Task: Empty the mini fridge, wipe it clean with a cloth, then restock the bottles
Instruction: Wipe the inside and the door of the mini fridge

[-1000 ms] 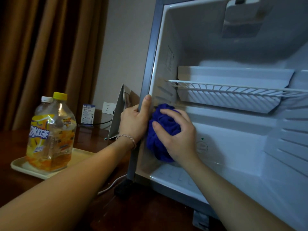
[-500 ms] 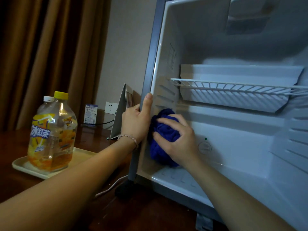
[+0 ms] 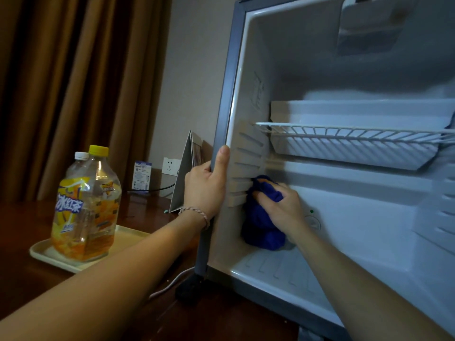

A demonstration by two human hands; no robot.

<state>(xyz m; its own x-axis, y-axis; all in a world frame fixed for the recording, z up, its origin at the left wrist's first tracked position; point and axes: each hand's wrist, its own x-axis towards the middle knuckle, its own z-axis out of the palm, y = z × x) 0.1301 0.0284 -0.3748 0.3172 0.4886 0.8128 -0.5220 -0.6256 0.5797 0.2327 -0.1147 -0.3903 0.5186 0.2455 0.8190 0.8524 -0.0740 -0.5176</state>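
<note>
At nine o'clock, two bottles (image 3: 86, 205) stand on a tray (image 3: 128, 238); the left hand (image 3: 205, 190) grips the fridge (image 3: 344, 70) frame edge. Right hand (image 3: 283, 210), at three o'clock of it, clutches a blue cloth (image 3: 261, 230) against the inner left wall, open cavity rightward.

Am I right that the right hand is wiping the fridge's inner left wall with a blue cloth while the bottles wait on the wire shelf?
Not quite: the head view shows the bottles standing on the tray outside; the wire shelf is bare. The rest holds.

Dark wooden table (image 3: 29, 286) carries tray (image 3: 128, 238), mini fridge (image 3: 222, 99).
</note>
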